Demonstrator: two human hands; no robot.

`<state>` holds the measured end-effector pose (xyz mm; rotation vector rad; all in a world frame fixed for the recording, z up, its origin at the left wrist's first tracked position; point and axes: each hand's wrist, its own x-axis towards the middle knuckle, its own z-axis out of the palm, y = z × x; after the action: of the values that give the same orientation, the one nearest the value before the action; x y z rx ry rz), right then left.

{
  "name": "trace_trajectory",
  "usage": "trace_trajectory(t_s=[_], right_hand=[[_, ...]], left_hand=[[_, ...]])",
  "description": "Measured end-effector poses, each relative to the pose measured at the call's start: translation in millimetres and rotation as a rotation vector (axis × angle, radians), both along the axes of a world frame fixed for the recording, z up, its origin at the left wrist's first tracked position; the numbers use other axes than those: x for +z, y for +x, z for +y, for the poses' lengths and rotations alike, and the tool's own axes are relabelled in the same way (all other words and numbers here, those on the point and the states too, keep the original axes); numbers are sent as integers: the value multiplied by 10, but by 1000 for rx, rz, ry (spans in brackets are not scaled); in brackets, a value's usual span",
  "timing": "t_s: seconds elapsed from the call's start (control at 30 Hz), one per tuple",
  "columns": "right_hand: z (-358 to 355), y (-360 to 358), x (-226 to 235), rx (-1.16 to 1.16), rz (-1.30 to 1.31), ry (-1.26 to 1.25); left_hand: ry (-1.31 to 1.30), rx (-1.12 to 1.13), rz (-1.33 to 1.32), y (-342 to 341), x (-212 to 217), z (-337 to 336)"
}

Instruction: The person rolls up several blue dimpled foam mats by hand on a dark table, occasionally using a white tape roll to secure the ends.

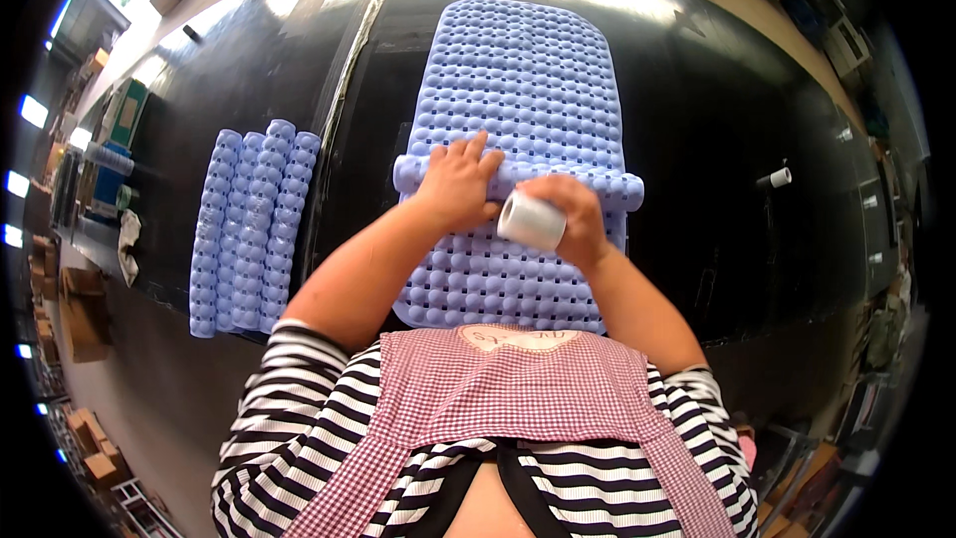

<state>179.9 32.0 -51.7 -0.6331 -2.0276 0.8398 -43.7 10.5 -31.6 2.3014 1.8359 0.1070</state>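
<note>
A blue bumpy mat (518,60) with small square holes lies flat in front of me on the black table. Across it rests a rolled-up mat (617,189) of the same kind. My left hand (460,179) lies on this roll with its fingers spread. In my right hand (573,204) is a small roll of clear film (530,223), held close to the rolled mat, its hollow end facing my left hand. Whether a strip of film runs onto the mat cannot be made out.
Several rolled blue mats (254,229) lie side by side at the left. A raised seam (358,50) crosses the black table (747,90). A small white roll (780,177) lies at the right. Boxes (124,110) stand at the far left, with cardboard cartons (85,309) beyond.
</note>
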Motion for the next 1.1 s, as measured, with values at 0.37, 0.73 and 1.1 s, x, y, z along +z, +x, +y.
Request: trace_trajectory(t_s=[0.37,0.73,1.1], right_hand=[[718,-311,68,26,113,-512],[1054,-215,-9,28,293,-648],[-560,205,8,15,-184,191]], left_hand=[[207,-173,-136,-266,2,732],[382,-259,-252,-422,-279,844],[-72,-221,-218,-121,81,-119]])
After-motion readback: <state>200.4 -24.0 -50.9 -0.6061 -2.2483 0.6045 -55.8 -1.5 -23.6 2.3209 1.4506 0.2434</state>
